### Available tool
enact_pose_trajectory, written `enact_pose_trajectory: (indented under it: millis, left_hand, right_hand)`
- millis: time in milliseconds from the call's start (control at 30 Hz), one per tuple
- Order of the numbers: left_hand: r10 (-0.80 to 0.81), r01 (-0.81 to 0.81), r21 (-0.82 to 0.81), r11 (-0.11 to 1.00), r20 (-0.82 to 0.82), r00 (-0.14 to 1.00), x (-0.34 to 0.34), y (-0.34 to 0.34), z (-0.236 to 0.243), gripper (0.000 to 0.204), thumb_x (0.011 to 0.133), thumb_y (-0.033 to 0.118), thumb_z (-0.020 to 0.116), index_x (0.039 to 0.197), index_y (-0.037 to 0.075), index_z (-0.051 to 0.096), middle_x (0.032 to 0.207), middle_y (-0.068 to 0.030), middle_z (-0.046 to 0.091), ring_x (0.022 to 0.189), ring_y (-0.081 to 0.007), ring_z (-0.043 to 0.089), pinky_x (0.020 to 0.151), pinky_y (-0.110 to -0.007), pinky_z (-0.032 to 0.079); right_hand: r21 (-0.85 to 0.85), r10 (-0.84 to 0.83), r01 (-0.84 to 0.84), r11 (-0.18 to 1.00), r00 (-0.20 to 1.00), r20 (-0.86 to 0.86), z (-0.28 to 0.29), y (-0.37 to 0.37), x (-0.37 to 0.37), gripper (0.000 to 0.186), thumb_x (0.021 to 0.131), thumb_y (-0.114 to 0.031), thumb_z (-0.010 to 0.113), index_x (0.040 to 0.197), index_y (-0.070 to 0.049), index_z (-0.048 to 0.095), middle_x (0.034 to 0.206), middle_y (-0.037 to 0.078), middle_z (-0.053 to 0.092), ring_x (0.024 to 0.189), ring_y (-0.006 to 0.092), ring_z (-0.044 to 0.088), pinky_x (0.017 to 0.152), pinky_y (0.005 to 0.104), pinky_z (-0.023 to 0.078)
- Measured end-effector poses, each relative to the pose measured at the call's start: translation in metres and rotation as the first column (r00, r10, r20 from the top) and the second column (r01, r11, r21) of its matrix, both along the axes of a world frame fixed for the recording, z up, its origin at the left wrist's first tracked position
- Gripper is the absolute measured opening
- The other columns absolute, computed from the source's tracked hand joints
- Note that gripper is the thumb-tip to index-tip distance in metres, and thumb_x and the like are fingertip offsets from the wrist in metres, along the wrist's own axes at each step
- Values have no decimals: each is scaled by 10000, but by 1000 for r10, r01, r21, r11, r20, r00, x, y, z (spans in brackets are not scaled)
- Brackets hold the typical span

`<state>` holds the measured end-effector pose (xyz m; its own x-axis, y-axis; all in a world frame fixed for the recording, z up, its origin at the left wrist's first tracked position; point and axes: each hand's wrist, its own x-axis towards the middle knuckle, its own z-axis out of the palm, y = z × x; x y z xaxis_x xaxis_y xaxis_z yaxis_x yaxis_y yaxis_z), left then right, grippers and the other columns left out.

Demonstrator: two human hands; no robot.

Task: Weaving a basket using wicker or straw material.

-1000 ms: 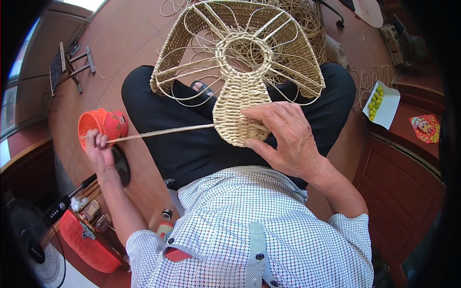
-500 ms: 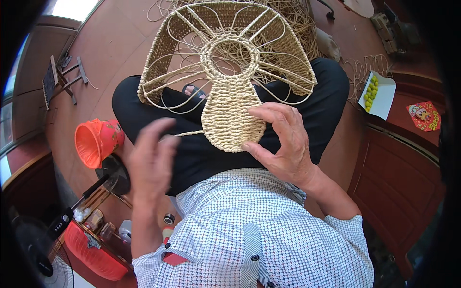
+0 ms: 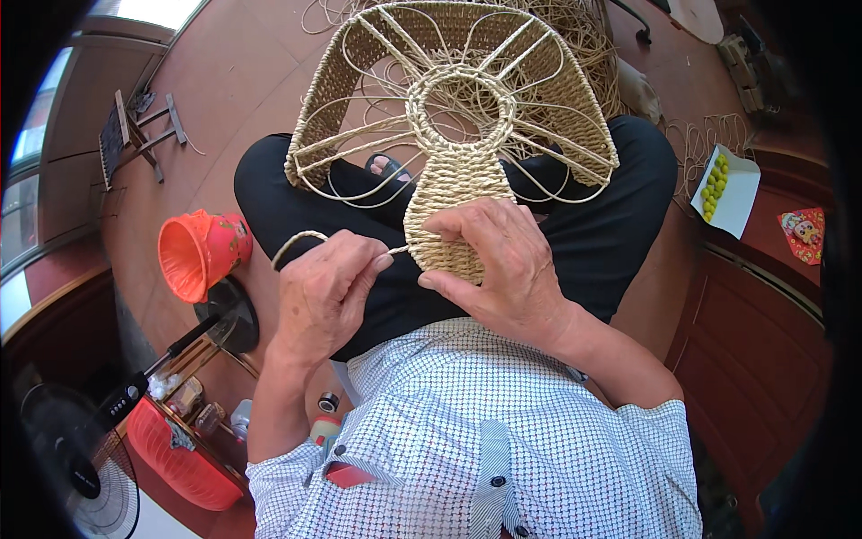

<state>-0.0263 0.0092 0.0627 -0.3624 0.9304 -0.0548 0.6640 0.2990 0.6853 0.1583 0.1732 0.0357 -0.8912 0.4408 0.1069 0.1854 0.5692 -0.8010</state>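
Observation:
My left hand (image 3: 328, 292) pinches a pale straw cord (image 3: 298, 239) just left of a tightly woven, rounded straw panel (image 3: 456, 180). The cord runs into the panel's left edge, with a loose end arching behind my fingers. My right hand (image 3: 503, 265) grips the panel's lower part, fingers over its surface and thumb near the bottom edge, hiding some of it. The panel joins a braided straw ring (image 3: 420, 90) inside a curved woven frame (image 3: 328, 67), which has spokes and thin loops and lies across my lap.
Loose cord (image 3: 593, 76) is piled behind the frame. At left stand an orange bucket (image 3: 184, 260), a black fan (image 3: 81, 458), a red plastic tray (image 3: 175, 458) and a folding stool (image 3: 144, 139). At right, a white box (image 3: 734, 193) of small yellow-green items lies by a red cabinet (image 3: 745, 359).
My left hand moved inward from beside the bucket to close on the cord near the panel. My right hand shifted a little leftward across the panel.

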Motion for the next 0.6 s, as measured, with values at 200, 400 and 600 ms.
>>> enact_pose_trajectory:
  millis: [200,400,600]
  left_hand:
    - [-198,205,29,978,-152,968,-4,26,26,100,952,81,776,1010,32,710,861,-86,611,725,-263,645,626,-380,510]
    - [-198,217,159,963,-131,971,-12,52,20,127,939,48,788,1043,19,721,910,-83,653,752,-221,652,637,-349,512]
    - [294,-303,465,832,92,951,7,16,5,145,943,-39,792,1070,7,740,1038,-90,731,769,-150,647,661,-291,518]
  right_hand:
    - [-66,-57,54,996,998,-42,8,-4,-13,323,840,-218,884,1117,-152,732,956,-1,693,929,202,678,854,396,439]
    - [-24,-139,137,990,986,-87,-5,-4,-19,146,887,-174,850,913,-94,730,930,26,685,818,223,680,749,383,475]
    - [-116,-202,191,975,975,-97,-10,-3,-11,133,891,-79,819,932,-45,697,949,88,647,815,293,683,736,425,537]
